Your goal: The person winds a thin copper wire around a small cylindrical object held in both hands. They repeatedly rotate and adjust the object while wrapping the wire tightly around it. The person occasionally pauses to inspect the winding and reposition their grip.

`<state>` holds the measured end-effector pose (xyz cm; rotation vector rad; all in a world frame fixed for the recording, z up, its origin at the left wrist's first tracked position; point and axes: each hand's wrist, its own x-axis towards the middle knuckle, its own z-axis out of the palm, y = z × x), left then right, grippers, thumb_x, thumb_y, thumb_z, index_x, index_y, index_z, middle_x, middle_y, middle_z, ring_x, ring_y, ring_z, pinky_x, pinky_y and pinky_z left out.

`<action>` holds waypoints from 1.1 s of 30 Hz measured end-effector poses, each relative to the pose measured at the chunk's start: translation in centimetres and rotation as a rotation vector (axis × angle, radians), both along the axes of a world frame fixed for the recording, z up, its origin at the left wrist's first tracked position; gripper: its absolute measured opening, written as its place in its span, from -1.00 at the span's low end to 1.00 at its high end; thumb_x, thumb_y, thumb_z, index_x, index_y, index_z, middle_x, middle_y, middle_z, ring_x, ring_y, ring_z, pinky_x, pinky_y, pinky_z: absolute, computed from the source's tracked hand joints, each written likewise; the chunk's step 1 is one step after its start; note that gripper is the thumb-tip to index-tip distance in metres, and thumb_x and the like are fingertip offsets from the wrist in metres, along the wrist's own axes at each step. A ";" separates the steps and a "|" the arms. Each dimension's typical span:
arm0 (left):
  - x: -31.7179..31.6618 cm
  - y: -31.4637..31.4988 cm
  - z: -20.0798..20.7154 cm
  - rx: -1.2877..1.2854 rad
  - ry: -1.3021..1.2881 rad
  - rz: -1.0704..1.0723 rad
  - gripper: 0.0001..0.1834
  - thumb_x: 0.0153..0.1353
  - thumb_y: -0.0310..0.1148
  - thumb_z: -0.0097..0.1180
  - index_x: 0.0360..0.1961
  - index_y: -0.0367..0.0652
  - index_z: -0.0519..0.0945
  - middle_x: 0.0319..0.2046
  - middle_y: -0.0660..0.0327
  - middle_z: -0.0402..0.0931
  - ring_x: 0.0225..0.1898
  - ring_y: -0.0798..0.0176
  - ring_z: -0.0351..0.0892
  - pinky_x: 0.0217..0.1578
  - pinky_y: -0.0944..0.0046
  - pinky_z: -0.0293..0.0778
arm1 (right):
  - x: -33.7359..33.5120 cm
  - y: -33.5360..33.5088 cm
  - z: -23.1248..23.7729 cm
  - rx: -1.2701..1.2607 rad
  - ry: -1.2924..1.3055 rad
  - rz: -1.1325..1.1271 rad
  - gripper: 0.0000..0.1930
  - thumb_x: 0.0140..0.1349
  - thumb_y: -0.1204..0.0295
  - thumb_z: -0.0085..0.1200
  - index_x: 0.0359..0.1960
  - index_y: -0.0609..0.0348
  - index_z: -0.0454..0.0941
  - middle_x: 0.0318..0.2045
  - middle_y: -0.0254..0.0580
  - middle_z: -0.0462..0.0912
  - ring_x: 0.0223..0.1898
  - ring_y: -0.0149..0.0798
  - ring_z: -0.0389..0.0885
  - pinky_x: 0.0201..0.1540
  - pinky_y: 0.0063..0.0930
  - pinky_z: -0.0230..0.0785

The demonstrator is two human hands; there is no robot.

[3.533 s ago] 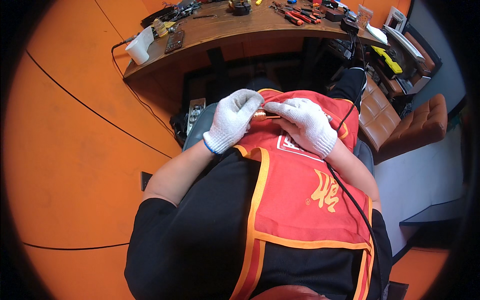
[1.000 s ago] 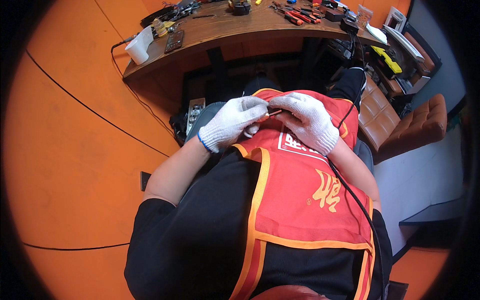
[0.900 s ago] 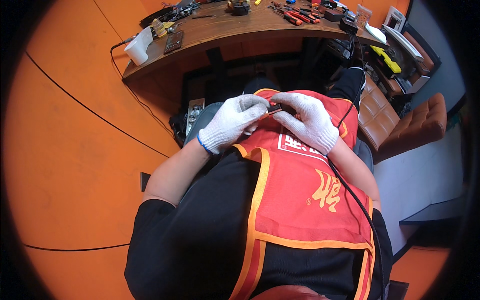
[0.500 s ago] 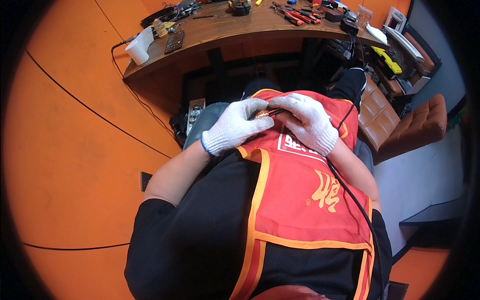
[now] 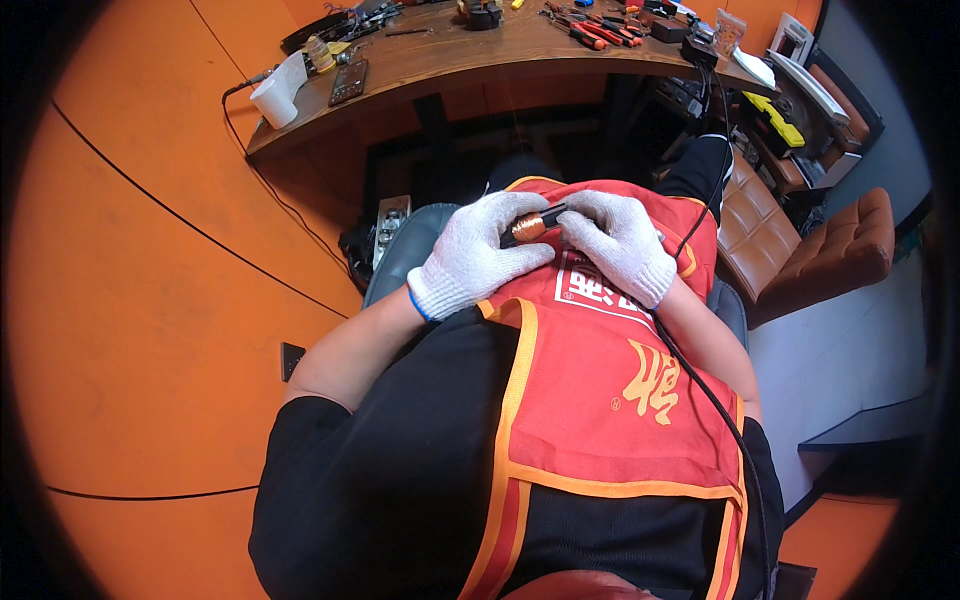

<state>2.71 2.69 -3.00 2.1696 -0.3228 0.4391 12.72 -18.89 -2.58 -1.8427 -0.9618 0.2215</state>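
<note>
1. Both gloved hands close on one small tool over the lap: the left hand (image 5: 478, 255) in a white knitted glove curls its fingers round the near end of a short dark cylindrical tool with a copper-coloured band (image 5: 530, 225), and the right hand (image 5: 620, 245), gloved the same, pinches its far end between fingertips.
2. That tool lies across the upper edge of the red apron with orange trim (image 5: 620, 400), between the two hands, at the middle of the view.
3. Its long axis runs roughly left to right and tilts slightly, the right end higher in the picture; which end is the tip I cannot tell.
4. Against the frame half a second ago, the hands have parted a little, so the copper band shows more plainly; the arms sit in the same place.
5. A thin black cable (image 5: 715, 410) runs down the apron's right side from the right wrist.
6. Beyond the knees stands a curved brown wooden desk (image 5: 450, 65) with a white cup (image 5: 276, 100) at its left end and scattered small tools; a brown padded leather chair (image 5: 830, 255) sits well apart to the right.
</note>
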 end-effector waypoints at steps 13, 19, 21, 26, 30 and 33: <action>0.0 -0.1 -0.1 0.015 -0.051 0.059 -0.41 0.21 -0.32 0.48 0.22 -0.33 0.59 -0.05 0.09 0.69 -0.08 0.19 0.73 0.01 0.24 0.64 | -0.2 -0.2 0.0 0.089 -0.034 0.017 -0.72 0.55 0.32 0.14 0.01 0.33 0.71 -0.26 -0.28 0.74 -0.27 -0.48 0.65 -0.17 -0.58 0.53; 0.1 0.0 0.5 -0.729 0.282 -0.015 -0.60 0.67 -0.18 -0.05 0.19 -0.28 0.61 -0.34 0.23 0.65 -0.50 0.55 0.54 -0.47 0.51 0.50 | -0.4 -0.4 0.3 0.273 -0.097 -0.106 -0.79 0.45 0.43 0.22 -0.03 0.32 0.72 -0.27 -0.14 0.77 -0.28 -0.38 0.73 -0.15 -0.51 0.57; 0.3 -0.2 1.1 -0.790 0.275 -0.048 -0.61 0.66 -0.18 -0.04 0.19 -0.28 0.62 -0.34 0.23 0.64 -0.49 0.54 0.54 -0.47 0.51 0.51 | -0.2 -0.6 0.7 0.314 -0.138 -0.106 -0.78 0.42 0.44 0.25 0.00 0.31 0.72 -0.26 -0.14 0.79 -0.27 -0.43 0.72 -0.15 -0.51 0.56; 0.8 -1.5 3.4 -0.713 0.185 -0.082 -0.65 0.64 -0.26 0.03 0.22 -0.27 0.63 -0.34 0.28 0.65 -0.47 0.56 0.52 -0.41 0.50 0.53 | 0.3 -1.8 2.3 0.435 0.098 -0.028 -0.74 0.50 0.45 0.19 0.12 0.34 0.66 -0.13 -0.24 0.76 -0.15 -0.51 0.66 -0.08 -0.60 0.53; 2.9 -3.6 4.4 -0.494 -0.012 -0.140 -0.69 0.58 -0.42 0.08 0.25 -0.29 0.61 -0.17 0.24 0.69 -0.34 0.50 0.61 -0.27 0.45 0.59 | 1.2 -3.6 3.9 0.373 0.108 -0.075 -0.71 0.57 0.37 0.07 0.11 0.32 0.67 -0.15 -0.26 0.74 -0.24 -0.49 0.63 -0.13 -0.57 0.54; 4.0 -5.2 3.8 -0.545 0.003 -0.155 -0.64 0.56 -0.49 0.08 0.31 -0.30 0.54 -0.15 0.20 0.68 -0.29 0.45 0.64 -0.22 0.40 0.61 | 2.0 -4.3 4.2 0.374 0.082 -0.130 -0.73 0.56 0.39 0.11 0.11 0.32 0.67 -0.13 -0.25 0.74 -0.17 -0.47 0.65 -0.06 -0.55 0.55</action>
